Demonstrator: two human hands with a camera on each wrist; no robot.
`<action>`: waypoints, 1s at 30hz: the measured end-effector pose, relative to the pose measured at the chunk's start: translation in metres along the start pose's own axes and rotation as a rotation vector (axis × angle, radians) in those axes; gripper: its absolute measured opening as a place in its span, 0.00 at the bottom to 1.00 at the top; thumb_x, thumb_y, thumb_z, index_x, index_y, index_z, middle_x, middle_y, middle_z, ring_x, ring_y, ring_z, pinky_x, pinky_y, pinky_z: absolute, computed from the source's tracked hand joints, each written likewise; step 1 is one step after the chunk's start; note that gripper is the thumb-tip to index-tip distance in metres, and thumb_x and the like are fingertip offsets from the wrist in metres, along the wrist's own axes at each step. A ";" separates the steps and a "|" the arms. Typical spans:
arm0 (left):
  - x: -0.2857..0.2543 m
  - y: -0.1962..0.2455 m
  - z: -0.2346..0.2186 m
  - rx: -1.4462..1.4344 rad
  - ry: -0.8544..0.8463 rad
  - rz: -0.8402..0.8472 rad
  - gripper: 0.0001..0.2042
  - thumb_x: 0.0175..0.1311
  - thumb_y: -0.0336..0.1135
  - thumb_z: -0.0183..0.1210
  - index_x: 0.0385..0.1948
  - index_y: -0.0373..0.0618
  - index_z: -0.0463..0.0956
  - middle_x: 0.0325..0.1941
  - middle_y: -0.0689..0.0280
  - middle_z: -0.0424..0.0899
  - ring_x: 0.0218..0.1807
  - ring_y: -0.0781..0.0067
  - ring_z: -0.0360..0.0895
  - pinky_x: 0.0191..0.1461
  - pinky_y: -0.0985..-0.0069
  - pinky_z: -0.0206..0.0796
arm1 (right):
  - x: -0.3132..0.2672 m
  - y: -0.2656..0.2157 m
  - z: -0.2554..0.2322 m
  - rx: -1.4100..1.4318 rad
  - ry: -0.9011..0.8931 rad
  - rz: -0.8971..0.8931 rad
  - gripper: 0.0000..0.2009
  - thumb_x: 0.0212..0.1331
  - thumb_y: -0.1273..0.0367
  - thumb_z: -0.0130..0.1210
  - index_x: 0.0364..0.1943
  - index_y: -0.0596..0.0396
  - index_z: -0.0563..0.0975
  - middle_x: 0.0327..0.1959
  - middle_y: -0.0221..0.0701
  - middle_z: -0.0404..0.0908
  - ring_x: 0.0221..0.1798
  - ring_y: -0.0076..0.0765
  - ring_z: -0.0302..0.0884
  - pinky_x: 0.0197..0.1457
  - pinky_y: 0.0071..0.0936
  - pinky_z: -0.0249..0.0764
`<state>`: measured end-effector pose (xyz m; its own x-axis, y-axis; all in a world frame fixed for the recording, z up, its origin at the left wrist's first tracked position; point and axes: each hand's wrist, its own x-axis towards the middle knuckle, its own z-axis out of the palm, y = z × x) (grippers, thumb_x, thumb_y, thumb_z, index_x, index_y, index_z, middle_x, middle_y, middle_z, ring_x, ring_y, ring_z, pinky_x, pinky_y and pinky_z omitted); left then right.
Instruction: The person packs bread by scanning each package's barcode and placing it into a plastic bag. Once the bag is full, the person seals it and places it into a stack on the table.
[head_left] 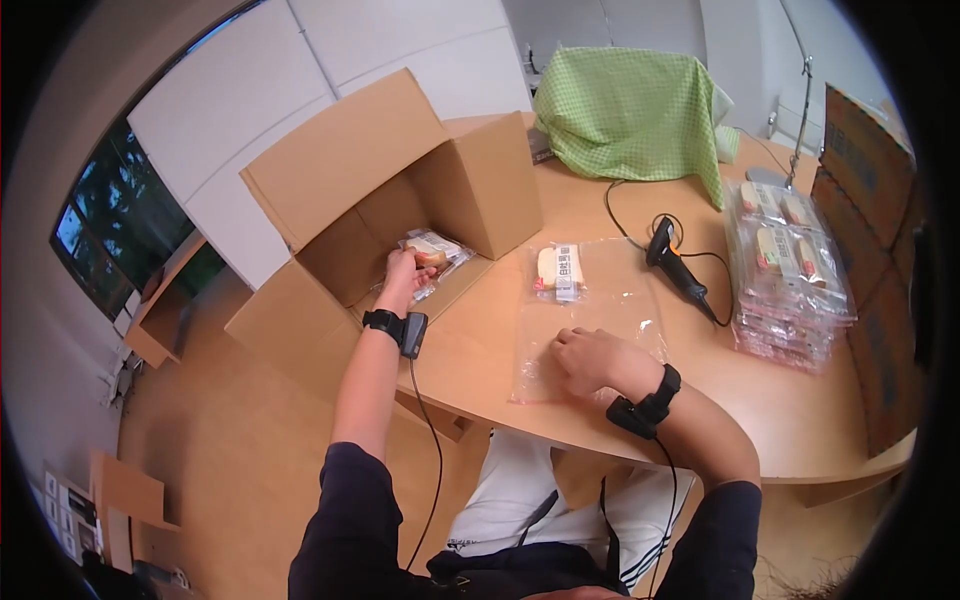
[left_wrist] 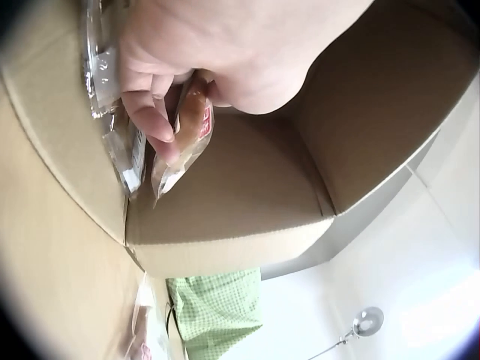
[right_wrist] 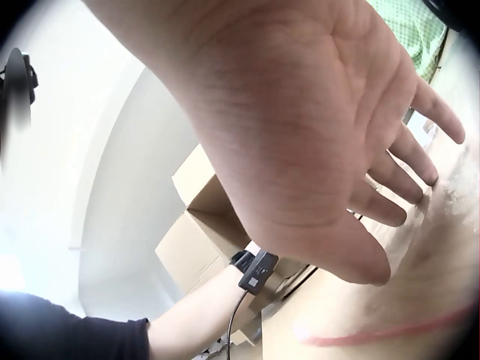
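Inside the cardboard box (head_left: 345, 165), my left hand (head_left: 402, 272) pinches a small bread packet (left_wrist: 193, 124) in clear wrap. Fingers and thumb close round its edge in the left wrist view. Other clear-wrapped packets (left_wrist: 133, 161) lie under it on the box floor. My right hand (head_left: 602, 362) rests with its fingertips on a large clear plastic bag (head_left: 625, 295) flat on the table. Its fingers are spread and relaxed in the right wrist view. Near the bag's far left corner sits a bread packet (head_left: 558, 270) with a white printed label.
A stack of bagged bread packets (head_left: 790, 270) stands at the right, beside an upright cardboard panel (head_left: 868, 270). A black barcode scanner (head_left: 680, 268) with a cable lies between stack and bag. Behind is something under a green checked cloth (head_left: 630, 120). The table edge (head_left: 560, 437) runs in front.
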<state>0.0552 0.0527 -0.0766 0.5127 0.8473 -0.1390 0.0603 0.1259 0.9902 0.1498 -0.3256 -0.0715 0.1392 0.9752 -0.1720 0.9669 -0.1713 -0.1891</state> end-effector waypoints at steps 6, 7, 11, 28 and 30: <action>0.030 -0.004 0.003 0.058 0.043 -0.027 0.13 0.74 0.40 0.47 0.37 0.39 0.70 0.33 0.53 0.82 0.22 0.67 0.82 0.16 0.80 0.63 | -0.003 -0.012 -0.005 0.006 -0.027 0.042 0.22 0.47 0.66 0.54 0.48 0.64 0.77 0.54 0.44 0.75 0.60 0.48 0.73 0.60 0.38 0.73; 0.029 -0.004 0.006 0.109 0.079 -0.034 0.13 0.74 0.39 0.47 0.37 0.37 0.72 0.32 0.55 0.81 0.22 0.69 0.81 0.15 0.80 0.62 | -0.004 -0.012 -0.005 0.009 -0.022 0.041 0.22 0.46 0.66 0.55 0.48 0.63 0.77 0.55 0.44 0.75 0.60 0.47 0.73 0.59 0.39 0.73; 0.038 -0.002 0.004 0.558 0.160 0.053 0.15 0.72 0.39 0.51 0.41 0.31 0.73 0.28 0.56 0.81 0.27 0.59 0.84 0.21 0.71 0.70 | -0.003 -0.009 0.000 -0.001 -0.009 0.036 0.23 0.46 0.65 0.55 0.49 0.63 0.77 0.55 0.43 0.75 0.60 0.46 0.73 0.58 0.40 0.74; -0.094 -0.019 0.123 0.679 -0.496 1.002 0.04 0.60 0.27 0.57 0.33 0.38 0.78 0.32 0.62 0.77 0.32 0.69 0.76 0.34 0.75 0.67 | -0.031 -0.064 -0.004 -0.132 -0.114 -0.059 0.17 0.55 0.65 0.56 0.47 0.55 0.82 0.54 0.41 0.79 0.58 0.44 0.77 0.54 0.45 0.74; -0.080 -0.022 0.135 0.437 -0.632 0.693 0.04 0.62 0.27 0.56 0.34 0.38 0.78 0.32 0.63 0.78 0.32 0.73 0.75 0.34 0.76 0.67 | -0.036 -0.074 -0.001 -0.158 -0.180 -0.147 0.16 0.55 0.65 0.56 0.47 0.55 0.82 0.54 0.39 0.80 0.57 0.44 0.78 0.52 0.43 0.76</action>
<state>0.1287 -0.0876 -0.0850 0.9019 0.2212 0.3710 -0.1785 -0.5912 0.7865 0.0739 -0.3477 -0.0500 -0.0319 0.9452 -0.3250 0.9972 0.0083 -0.0738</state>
